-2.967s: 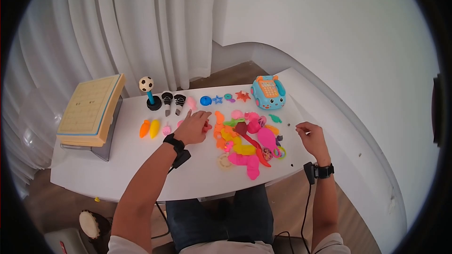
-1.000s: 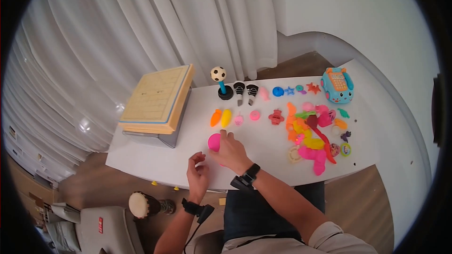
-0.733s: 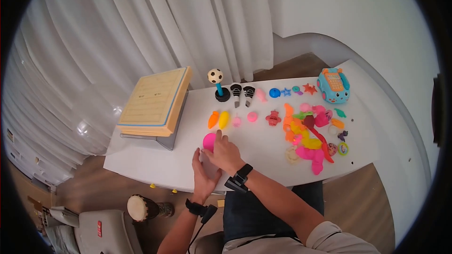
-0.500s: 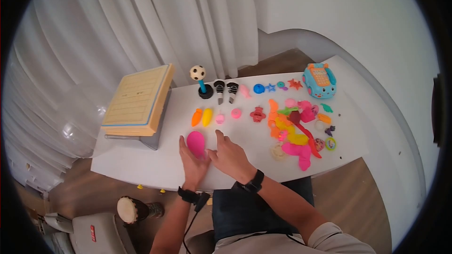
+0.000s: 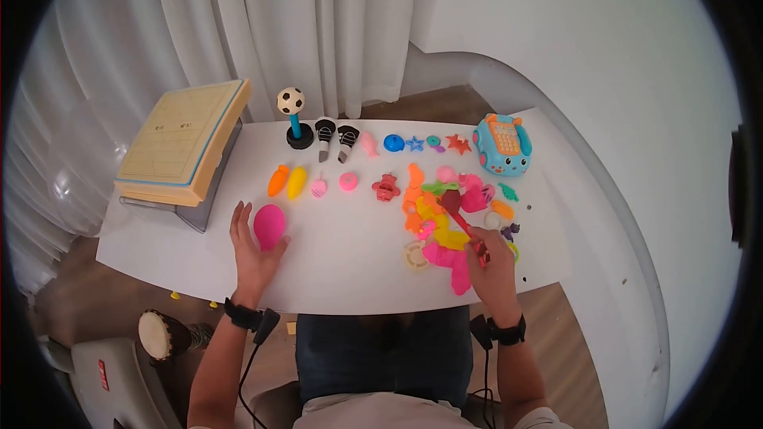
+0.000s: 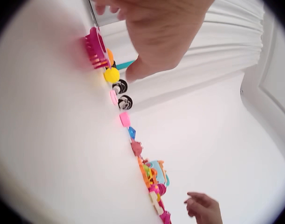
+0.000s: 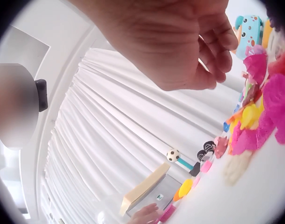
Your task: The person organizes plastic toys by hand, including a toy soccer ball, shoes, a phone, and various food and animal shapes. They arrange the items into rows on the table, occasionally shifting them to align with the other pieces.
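A pink toy hairbrush (image 5: 269, 225) lies bristles down on the white table, and its bristles (image 6: 95, 52) show in the left wrist view. My left hand (image 5: 256, 258) curves beside it with fingers spread along its left edge and thumb near its lower right end. Over the right side of the toy pile, my right hand (image 5: 494, 272) hovers with fingers loosely bent and nothing in them. In the head view its fingers overlap the handle of a red spoon (image 5: 451, 201). Around the spoon lie yellow pieces (image 5: 451, 238), orange pieces (image 5: 412, 199) and pink pieces (image 5: 457, 267).
Behind the hairbrush are an orange carrot-shaped toy (image 5: 277, 180), a yellow toy (image 5: 296, 183) and a red figure (image 5: 386, 187). A soccer ball on a stand (image 5: 291, 101), small black shoes (image 5: 325, 129) and a toy telephone (image 5: 504, 145) stand farther back. A board box (image 5: 183, 139) occupies the left.
My right hand brought the hairbrush from the pile to the left, released it and moved back over the pile. My left hand left the red figure and came beside the hairbrush.
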### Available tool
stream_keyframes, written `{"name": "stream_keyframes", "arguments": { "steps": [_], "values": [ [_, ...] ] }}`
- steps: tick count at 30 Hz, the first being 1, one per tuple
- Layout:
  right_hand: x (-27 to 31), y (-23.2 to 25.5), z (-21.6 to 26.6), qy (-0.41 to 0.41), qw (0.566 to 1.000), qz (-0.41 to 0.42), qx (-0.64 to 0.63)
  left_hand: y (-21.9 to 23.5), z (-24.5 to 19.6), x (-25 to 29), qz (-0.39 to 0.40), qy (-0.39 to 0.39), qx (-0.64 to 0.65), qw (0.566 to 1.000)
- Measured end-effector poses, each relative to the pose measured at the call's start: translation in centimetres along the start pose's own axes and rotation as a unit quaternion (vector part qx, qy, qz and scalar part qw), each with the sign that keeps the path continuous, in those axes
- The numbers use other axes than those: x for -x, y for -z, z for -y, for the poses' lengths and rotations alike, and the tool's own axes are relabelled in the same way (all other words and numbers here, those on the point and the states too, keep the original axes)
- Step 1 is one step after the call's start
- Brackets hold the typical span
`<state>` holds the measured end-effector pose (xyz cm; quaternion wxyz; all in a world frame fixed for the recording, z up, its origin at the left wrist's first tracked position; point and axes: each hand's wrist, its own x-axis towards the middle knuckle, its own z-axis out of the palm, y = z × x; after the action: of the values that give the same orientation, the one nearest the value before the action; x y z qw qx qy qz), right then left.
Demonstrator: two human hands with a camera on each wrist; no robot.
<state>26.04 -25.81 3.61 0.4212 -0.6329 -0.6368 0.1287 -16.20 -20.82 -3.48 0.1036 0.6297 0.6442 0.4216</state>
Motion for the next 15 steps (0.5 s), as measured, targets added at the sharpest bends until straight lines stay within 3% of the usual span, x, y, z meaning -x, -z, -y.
{"name": "stream_keyframes", "arguments": {
  "steps": [2, 4, 6, 8, 15],
  "values": [
    [-1.5, -0.3, -0.5, 0.137, 0.989, 0.025, 0.058, 0.4, -2.4, 1.0, -0.033, -0.100, 0.010, 0.994],
    [-2.9, -1.8, -0.7, 0.171, 0.980, 0.052, 0.085, 0.0, -3.8, 2.7, -0.021, -0.130, 0.031, 0.991],
    [-4.0, -3.0, -0.9, 0.208, 0.968, 0.080, 0.111, -0.3, -4.8, 3.8, 0.090, -0.159, 0.066, 0.981],
    [-5.1, -3.6, -1.2, 0.272, 0.939, 0.164, 0.134, -1.0, -5.0, 4.5, 0.102, -0.146, 0.088, 0.980],
    [-5.7, -4.2, -0.7, 0.257, 0.933, 0.204, 0.150, -1.7, -4.4, 4.4, 0.096, -0.071, 0.139, 0.983]
  ]
}}
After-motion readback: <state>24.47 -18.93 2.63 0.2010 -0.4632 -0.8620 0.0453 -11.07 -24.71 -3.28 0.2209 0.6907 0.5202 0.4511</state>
